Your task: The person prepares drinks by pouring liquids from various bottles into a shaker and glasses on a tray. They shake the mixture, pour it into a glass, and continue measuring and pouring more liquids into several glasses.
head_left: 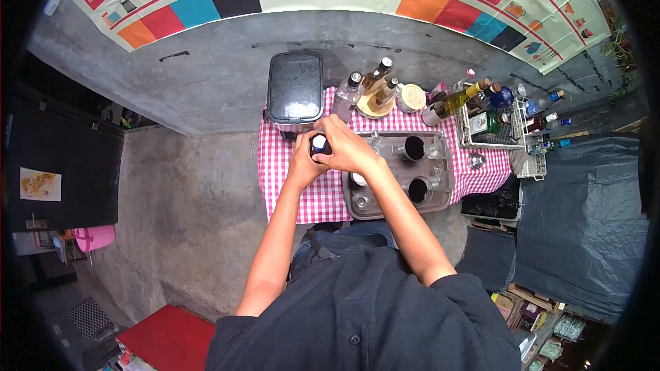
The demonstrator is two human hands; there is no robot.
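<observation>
Both of my hands are closed round a small dark bottle with a white top (320, 143), seen from above over the left part of the checkered cloth. My left hand (302, 163) wraps its near left side. My right hand (347, 145) grips its top and right side, partly covering it. The fingers hide most of the bottle. Just right of my hands lies a brown tray (385, 211) with several glasses; a glass of dark liquid (413, 149) and another dark-filled glass (419, 190) stand on it. My right forearm crosses above the tray's left part.
A black lidded bin (295, 88) stands behind my hands. Along the wall are a clear bottle (346, 97), a round wooden board (377, 108) with bottles, and a jar (412, 98). A wire basket (491, 143) of bottles sits at the right, beside a dark tarp (584, 213).
</observation>
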